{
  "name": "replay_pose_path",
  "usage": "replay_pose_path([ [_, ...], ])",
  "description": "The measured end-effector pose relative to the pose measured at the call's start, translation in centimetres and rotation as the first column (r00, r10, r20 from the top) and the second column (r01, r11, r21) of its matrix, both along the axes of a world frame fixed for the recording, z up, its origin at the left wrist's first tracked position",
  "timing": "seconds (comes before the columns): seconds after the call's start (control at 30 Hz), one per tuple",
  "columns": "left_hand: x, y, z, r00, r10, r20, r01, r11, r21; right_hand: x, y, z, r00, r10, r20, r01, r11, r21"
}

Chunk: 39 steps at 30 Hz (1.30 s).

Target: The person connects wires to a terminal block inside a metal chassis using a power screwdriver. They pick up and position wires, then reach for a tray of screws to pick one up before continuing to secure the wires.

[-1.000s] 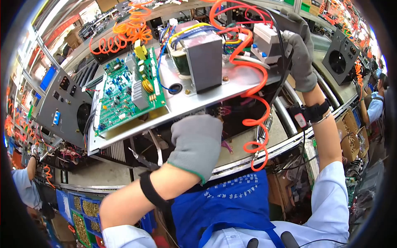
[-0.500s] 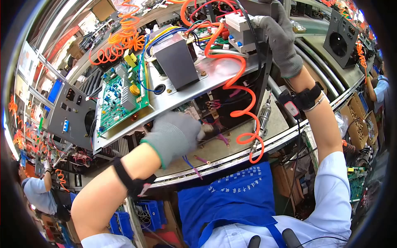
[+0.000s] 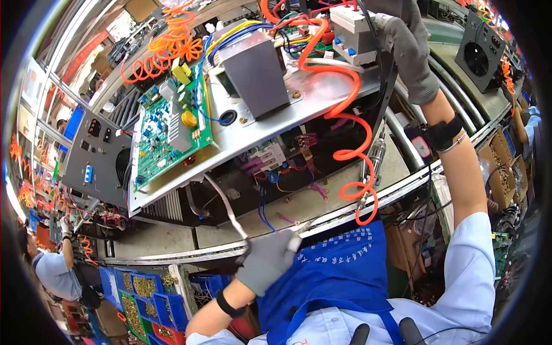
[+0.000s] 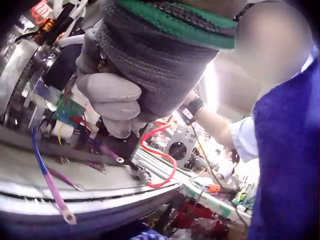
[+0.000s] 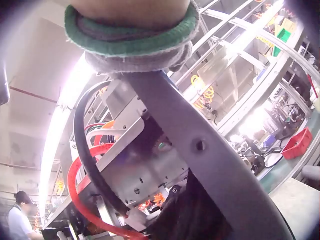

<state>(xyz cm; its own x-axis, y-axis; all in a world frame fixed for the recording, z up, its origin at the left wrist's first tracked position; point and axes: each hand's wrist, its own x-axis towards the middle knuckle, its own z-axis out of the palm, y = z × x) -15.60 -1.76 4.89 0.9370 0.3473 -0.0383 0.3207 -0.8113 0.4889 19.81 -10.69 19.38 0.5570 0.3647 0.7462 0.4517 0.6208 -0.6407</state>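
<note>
Whereas left hand (image 3: pixel 267 260) (the nearer) grips white cable (image 3: pixel 227 207), long axis running forward-left toward metal plate (image 3: pixel 238 140), right hand (image 3: pixel 411 54), fingers part-hidden, seemingly grips dark frame (image 5: pixel 215 162).

"What's at the lower left?"

"Blue, green and red bins (image 3: pixel 177 306), several filled with small brass-coloured parts (image 3: pixel 144 286). Beyond them, a person in a light blue shirt (image 3: pixel 57 276)."

"And higher up there?"

"Orange coiled hoses (image 3: pixel 181 49), bunched together."

"On the right?"

"A dark box with a round fan (image 3: pixel 479 52), near metal rollers (image 3: pixel 460 95). Lower, a cardboard box (image 3: pixel 505 196)."

"The right-wrist view?"

"A red bin (image 5: pixel 298 144) sits near the right edge."
</note>
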Motion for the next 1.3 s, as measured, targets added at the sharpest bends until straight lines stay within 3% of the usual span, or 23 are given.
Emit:
replay_pose_path([
  [0.13, -4.1, -3.5, -3.1, 0.995, 0.096, 0.040, -0.088, 0.983, -0.162, -2.2, -1.2, 0.5, 0.989, -0.146, 0.027, 0.148, 0.983, -0.111],
  [0.2, -5.9, -4.1, -4.9, 0.986, 0.142, 0.087, -0.124, 0.974, -0.187, -5.2, -2.4, -0.5, 0.927, -0.370, 0.066, 0.376, 0.903, -0.209],
  [0.3, -8.1, -4.4, -5.2, 0.871, 0.452, -0.193, -0.438, 0.535, -0.723, -10.3, -4.3, -5.8, 0.701, -0.627, 0.341, 0.688, 0.720, -0.091],
  [0.33, -8.6, -4.4, -5.4, 0.860, 0.474, -0.191, -0.449, 0.523, -0.725, -13.9, -4.8, -7.2, 0.765, -0.608, 0.210, 0.642, 0.744, -0.186],
  [0.4, -8.8, -4.5, -5.8, 0.783, 0.612, -0.116, -0.396, 0.346, -0.850, -16.9, -7.8, -16.8, 0.829, -0.399, 0.391, 0.536, 0.767, -0.354],
  [0.43, -8.7, -4.3, -6.3, 0.784, 0.615, -0.083, -0.364, 0.347, -0.864, -20.7, -7.0, -15.1, 0.941, -0.189, 0.280, 0.336, 0.609, -0.719],
  [0.47, -8.4, -4.2, -6.1, 0.776, 0.625, -0.082, -0.366, 0.340, -0.866, -23.2, -5.5, -14.9, 0.980, 0.007, 0.199, 0.176, 0.431, -0.885],
  [0.5, -7.8, -4.0, -5.9, 0.768, 0.638, -0.058, -0.340, 0.330, -0.880, -24.6, -4.3, -18.0, 0.991, 0.136, -0.018, -0.074, 0.422, -0.903],
  [0.53, -7.3, -3.8, -5.7, 0.760, 0.649, -0.035, -0.315, 0.321, -0.893, -25.7, -2.8, -17.6, 0.917, 0.258, -0.304, -0.373, 0.286, -0.882],
  [0.57, -6.8, -3.4, -6.3, 0.742, 0.670, 0.032, -0.290, 0.363, -0.886, -27.1, -2.2, -20.0, 0.914, 0.280, -0.294, -0.380, 0.336, -0.862],
  [0.6, -6.3, -2.8, -8.3, 0.695, 0.705, 0.143, -0.324, 0.484, -0.813, -27.9, -1.1, -18.7, 0.836, 0.304, -0.456, -0.525, 0.205, -0.826],
  [0.67, -5.0, -0.7, -10.9, 0.603, 0.768, 0.216, -0.279, 0.457, -0.845, -29.3, 0.3, -18.6, 0.869, 0.308, -0.387, -0.485, 0.377, -0.789],
  [0.73, -3.4, 1.0, -11.0, 0.566, 0.804, 0.180, -0.281, 0.394, -0.875, -28.6, 1.4, -19.2, 0.936, 0.273, -0.222, -0.287, 0.229, -0.930],
  [0.77, -2.7, 1.8, -11.1, 0.540, 0.831, 0.134, -0.292, 0.335, -0.896, -28.0, 2.0, -19.2, 0.904, 0.261, -0.338, -0.372, 0.093, -0.923],
  [0.8, -2.3, 2.6, -11.4, 0.528, 0.838, 0.136, -0.284, 0.325, -0.902, -28.0, 2.4, -19.9, 0.906, 0.270, -0.327, -0.360, 0.082, -0.929],
  [0.87, -1.4, 3.8, -12.0, 0.594, 0.804, 0.022, -0.229, 0.196, -0.954, -27.9, 3.2, -21.8, 0.921, 0.276, -0.275, -0.348, 0.266, -0.899],
  [1.0, -0.8, 5.4, -10.9, 0.611, 0.791, -0.015, -0.237, 0.164, -0.957, -27.8, 5.2, -23.1, 0.961, 0.178, -0.210, -0.265, 0.384, -0.885],
  [1.03, -1.1, 5.4, -11.0, 0.623, 0.782, 0.009, -0.195, 0.167, -0.967, -28.0, 6.0, -22.1, 0.976, 0.203, -0.082, -0.182, 0.543, -0.820],
  [1.07, -1.5, 5.6, -10.7, 0.622, 0.783, 0.007, -0.194, 0.163, -0.967, -27.9, 6.9, -22.1, 0.976, 0.204, -0.082, -0.182, 0.540, -0.822],
  [1.13, -2.5, 5.8, -9.9, 0.621, 0.780, 0.073, -0.304, 0.325, -0.895, -27.7, 8.5, -22.8, 0.990, 0.086, 0.110, 0.035, 0.607, -0.794],
  [1.2, -3.8, 5.7, -10.2, 0.593, 0.801, 0.080, -0.296, 0.309, -0.904, -27.4, 9.1, -22.7, 0.989, 0.080, 0.124, 0.054, 0.588, -0.807],
  [1.27, -5.3, 5.3, -9.2, 0.515, 0.852, -0.093, -0.250, 0.045, -0.967, -27.0, 9.8, -22.0, 0.988, 0.114, -0.104, -0.138, 0.351, -0.926],
  [1.3, -6.0, 5.4, -9.8, 0.533, 0.835, -0.136, -0.239, -0.006, -0.971, -26.8, 10.1, -22.7, 0.976, 0.085, -0.201, -0.218, 0.348, -0.912],
])
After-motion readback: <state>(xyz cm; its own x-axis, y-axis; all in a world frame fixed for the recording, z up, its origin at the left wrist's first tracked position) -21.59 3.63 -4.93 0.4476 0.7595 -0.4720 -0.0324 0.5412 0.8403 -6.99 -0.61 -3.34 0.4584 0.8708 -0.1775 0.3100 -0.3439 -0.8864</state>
